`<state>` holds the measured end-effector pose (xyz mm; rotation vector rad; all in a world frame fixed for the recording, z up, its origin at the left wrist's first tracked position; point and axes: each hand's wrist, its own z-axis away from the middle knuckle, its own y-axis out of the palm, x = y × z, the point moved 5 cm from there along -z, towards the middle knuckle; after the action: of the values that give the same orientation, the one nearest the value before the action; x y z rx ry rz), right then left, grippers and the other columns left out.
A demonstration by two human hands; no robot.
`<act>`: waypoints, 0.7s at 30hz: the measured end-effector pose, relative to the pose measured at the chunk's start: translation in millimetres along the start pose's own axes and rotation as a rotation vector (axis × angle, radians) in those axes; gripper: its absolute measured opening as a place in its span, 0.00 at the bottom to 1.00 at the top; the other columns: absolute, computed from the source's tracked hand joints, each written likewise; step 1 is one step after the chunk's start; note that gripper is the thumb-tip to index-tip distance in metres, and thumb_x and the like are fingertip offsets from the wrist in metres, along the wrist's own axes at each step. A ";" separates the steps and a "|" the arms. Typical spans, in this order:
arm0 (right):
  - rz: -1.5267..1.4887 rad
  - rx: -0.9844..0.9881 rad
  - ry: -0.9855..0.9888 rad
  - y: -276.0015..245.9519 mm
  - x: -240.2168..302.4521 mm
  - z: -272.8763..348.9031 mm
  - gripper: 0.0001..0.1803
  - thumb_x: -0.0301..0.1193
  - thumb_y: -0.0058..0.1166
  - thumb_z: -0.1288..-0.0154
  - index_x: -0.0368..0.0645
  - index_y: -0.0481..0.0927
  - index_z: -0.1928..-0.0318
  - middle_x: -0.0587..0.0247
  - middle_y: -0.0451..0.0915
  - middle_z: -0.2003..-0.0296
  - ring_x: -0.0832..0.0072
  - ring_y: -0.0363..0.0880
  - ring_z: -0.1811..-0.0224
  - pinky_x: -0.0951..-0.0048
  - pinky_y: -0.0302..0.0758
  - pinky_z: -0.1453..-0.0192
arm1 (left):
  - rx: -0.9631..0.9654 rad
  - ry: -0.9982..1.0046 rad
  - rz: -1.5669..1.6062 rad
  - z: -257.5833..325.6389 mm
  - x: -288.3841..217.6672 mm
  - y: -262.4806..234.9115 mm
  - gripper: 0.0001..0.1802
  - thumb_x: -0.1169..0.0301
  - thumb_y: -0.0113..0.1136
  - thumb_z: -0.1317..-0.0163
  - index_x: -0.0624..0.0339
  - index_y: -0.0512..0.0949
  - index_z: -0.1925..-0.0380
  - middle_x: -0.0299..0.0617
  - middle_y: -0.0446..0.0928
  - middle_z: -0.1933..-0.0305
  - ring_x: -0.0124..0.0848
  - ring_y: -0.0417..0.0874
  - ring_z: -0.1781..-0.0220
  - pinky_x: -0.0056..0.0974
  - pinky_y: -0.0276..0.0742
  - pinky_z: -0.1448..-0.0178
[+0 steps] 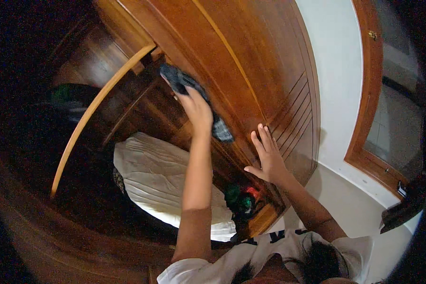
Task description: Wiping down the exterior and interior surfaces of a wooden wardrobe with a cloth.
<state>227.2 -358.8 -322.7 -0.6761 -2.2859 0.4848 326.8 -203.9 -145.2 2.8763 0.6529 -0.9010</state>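
Dark cloth (181, 79) in left hand (198, 110)

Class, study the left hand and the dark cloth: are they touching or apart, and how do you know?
Touching. The head view shows the left hand laid against the dark cloth, with no gap between them.

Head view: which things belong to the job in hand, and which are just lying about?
Apparently in use:
dark cloth, in the left hand's grip
wooden panel, right hand at it

Seemingly lying about:
white fabric
red and green items, too dark to identify
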 end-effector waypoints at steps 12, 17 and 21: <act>0.025 0.068 -0.018 -8.2 -7.3 2.9 0.60 0.39 0.71 0.57 0.49 0.46 0.27 0.51 0.36 0.26 0.47 0.39 0.25 0.40 0.49 0.29 | 0.084 0.167 -0.323 133.9 25.4 18.4 0.43 0.71 0.48 0.38 0.73 0.35 0.30 0.66 0.43 0.27 0.56 0.51 0.28 0.51 0.42 0.26; -0.046 0.090 -0.019 -4.9 -13.2 5.0 0.60 0.39 0.71 0.56 0.50 0.46 0.26 0.52 0.35 0.26 0.49 0.35 0.24 0.40 0.46 0.28 | -0.032 0.352 -0.088 5.5 -65.2 15.2 0.39 0.78 0.46 0.34 0.66 0.37 0.28 0.61 0.46 0.27 0.46 0.56 0.30 0.44 0.50 0.28; -0.042 0.124 -0.024 -1.3 -19.2 2.4 0.60 0.39 0.72 0.56 0.52 0.46 0.26 0.52 0.34 0.25 0.49 0.35 0.24 0.41 0.45 0.28 | -0.211 0.042 0.117 4.8 -19.7 4.7 0.33 0.70 0.43 0.30 0.67 0.45 0.29 0.57 0.63 0.37 0.41 0.66 0.39 0.40 0.58 0.33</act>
<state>237.1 -371.5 -333.5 -0.5630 -2.2663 0.6123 311.6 -216.4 -138.5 2.7193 0.5406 -0.7124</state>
